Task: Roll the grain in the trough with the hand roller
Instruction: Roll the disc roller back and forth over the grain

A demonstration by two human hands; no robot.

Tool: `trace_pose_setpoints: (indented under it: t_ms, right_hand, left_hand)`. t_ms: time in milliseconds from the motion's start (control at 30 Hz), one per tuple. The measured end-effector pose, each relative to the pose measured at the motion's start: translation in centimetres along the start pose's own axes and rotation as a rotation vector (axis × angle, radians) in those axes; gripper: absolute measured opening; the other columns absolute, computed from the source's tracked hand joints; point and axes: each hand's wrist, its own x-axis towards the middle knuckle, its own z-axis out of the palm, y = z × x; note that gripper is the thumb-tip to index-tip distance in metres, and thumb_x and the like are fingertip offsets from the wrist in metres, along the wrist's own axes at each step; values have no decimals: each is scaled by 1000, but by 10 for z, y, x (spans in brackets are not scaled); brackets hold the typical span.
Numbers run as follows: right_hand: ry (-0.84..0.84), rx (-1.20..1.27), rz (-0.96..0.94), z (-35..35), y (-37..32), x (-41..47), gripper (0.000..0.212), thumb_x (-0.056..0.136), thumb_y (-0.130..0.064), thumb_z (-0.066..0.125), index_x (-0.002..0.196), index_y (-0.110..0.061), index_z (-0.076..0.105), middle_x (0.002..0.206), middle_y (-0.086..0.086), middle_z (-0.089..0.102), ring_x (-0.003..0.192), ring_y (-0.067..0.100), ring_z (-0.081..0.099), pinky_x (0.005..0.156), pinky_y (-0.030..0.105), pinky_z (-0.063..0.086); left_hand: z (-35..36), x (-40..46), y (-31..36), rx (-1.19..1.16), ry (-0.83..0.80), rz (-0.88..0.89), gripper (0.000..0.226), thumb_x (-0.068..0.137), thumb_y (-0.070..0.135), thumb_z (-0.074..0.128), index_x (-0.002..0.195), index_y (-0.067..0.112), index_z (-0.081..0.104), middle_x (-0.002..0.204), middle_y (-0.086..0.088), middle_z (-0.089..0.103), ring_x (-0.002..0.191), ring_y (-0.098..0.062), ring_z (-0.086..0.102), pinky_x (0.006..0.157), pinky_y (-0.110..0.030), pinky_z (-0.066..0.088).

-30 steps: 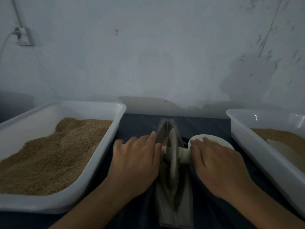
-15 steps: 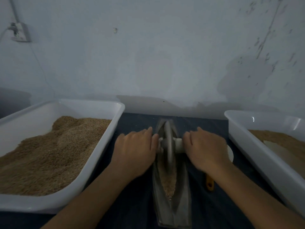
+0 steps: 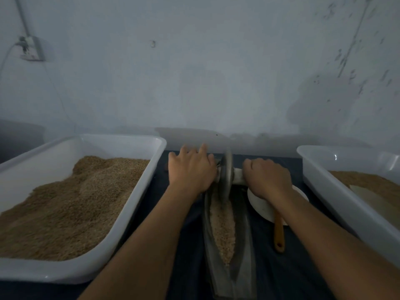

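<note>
A narrow boat-shaped metal trough [image 3: 242, 252] lies lengthwise on the dark cloth-covered counter [image 3: 173, 224], running from the near edge toward the wall, with a strip of pale crushed grain [image 3: 223, 226] along its bottom. The disc-shaped hand roller [image 3: 226, 176] stands upright in the far end of the trough. The left hand [image 3: 191, 169] lies flat over the axle's left end, fingers straight and spread; the right hand [image 3: 267, 177] is curled around the white axle handle on the right. At the counter's left side a large white plastic tub [image 3: 138, 189] holds a heaped mound of brown grain [image 3: 71, 204]. At the right edge a second white tub [image 3: 337, 191] holds a shallower layer of grain and a pale flat piece. Between trough and right tub sits a white dish [image 3: 262, 207] with a wooden-handled utensil [image 3: 278, 232] resting on it. Behind runs a stained, pale wall [image 3: 205, 72] with a socket [image 3: 30, 48] at upper left.
</note>
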Motion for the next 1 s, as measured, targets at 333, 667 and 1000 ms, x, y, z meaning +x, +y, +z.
trace_pose_setpoints:
  t_ms: [333, 667, 1000]
  right_hand:
    - [404, 207, -49, -17, -10, -125, 47, 107, -42, 32, 130, -27, 70, 122, -5, 74, 119, 19, 69, 79, 41, 60]
    - [-3, 127, 52, -23, -20, -37, 30, 108, -27, 33, 89, -18, 55, 107, 6, 72, 119, 32, 65, 87, 43, 55]
    - [98, 192, 55, -23, -22, -76, 57, 109, -40, 13, 115, -25, 68, 109, 2, 76, 126, 24, 63, 77, 37, 53]
  left_hand:
    - [-19, -127, -20, -59, 169, 171, 67, 110, 51, 11, 155, 17, 48, 152, -1, 57, 135, -17, 58, 105, -45, 50]
    - [-11, -53, -8, 206, -2, 102, 30, 107, 33, 28, 95, 21, 53, 100, -2, 63, 93, -33, 65, 71, -43, 42]
    - [-12, -74, -6, 51, 94, 51, 44, 104, 35, 7, 86, 28, 47, 85, 6, 58, 75, -19, 53, 73, -37, 43]
